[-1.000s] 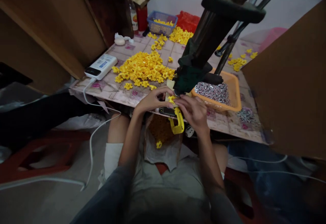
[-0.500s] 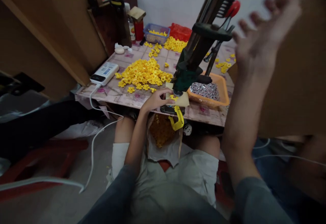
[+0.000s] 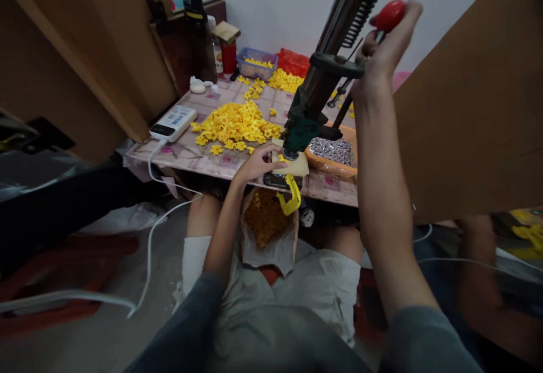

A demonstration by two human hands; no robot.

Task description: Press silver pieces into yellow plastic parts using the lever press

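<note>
A green hand press (image 3: 302, 127) stands tilted at the table's front edge. My left hand (image 3: 257, 164) is beside its base, thumb and finger closed about a small yellow flower-shaped piece (image 3: 283, 159) under the press head. That piece is partly hidden by the head and fingers. Up at the right, my right hand (image 3: 384, 51) grips the press lever just below its red ball knob (image 3: 390, 16), its fingers partly hidden behind the rod. A curved yellow plastic piece (image 3: 292, 196) hangs from the front of the base.
A pile of yellow flower-shaped pieces (image 3: 235, 124) lies left of the press. To the right, an orange basket (image 3: 333, 167) holds small shiny parts. A white power bank (image 3: 173, 123) has a cable running down. Below the press, a lined bag (image 3: 271, 257) holds more pieces. Cardboard (image 3: 470, 107) rises at right.
My right hand has moved left from open in the air onto the press lever, and its fingers have closed. My left hand stays at the press base with the yellow piece.
</note>
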